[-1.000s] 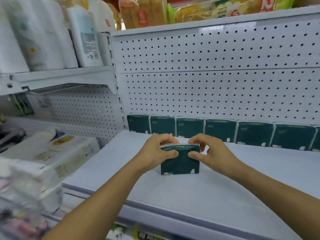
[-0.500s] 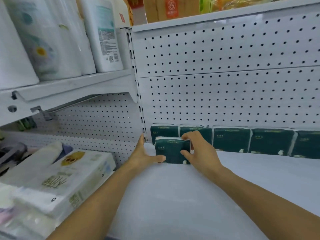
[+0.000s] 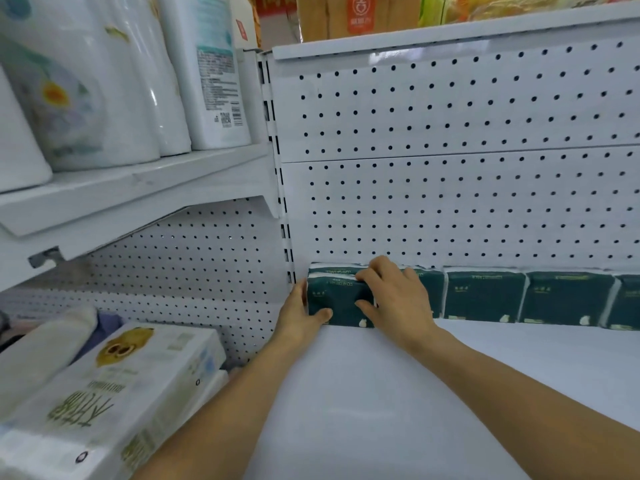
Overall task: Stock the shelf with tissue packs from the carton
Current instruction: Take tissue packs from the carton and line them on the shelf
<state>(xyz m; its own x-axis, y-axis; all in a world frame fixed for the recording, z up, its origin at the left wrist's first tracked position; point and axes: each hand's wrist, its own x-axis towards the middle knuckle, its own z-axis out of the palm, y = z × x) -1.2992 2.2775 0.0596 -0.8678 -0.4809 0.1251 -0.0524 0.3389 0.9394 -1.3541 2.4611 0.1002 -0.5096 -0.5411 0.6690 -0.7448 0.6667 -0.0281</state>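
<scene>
A dark green, plastic-wrapped tissue pack point(image 3: 337, 301) stands upright at the far left end of the white metal shelf point(image 3: 381, 393), just in front of the back row of matching dark green packs point(image 3: 485, 295) that lines the white perforated back panel point(image 3: 450, 202). The left hand point(image 3: 300, 315) lies against the pack's left end, thumb curled onto its front face near the bottom; the fingers are hidden behind the pack, so how they lie cannot be told. The right hand point(image 3: 394, 299) grips the pack's right end, fingers curled over the top edge and thumb on the front.

The step in hand looks like seating this pack as the first of a second row, snug to the back one and to the slotted upright point(image 3: 285, 237) on the left. The next move would call for both hands to let go without tipping it, then a reach for another pack; the carton is out of view.

To the near left lies a white-wrapped tissue bundle with a yellow mark point(image 3: 114, 386). On the upper left shelf stand tall white paper-roll packs point(image 3: 121, 81).
</scene>
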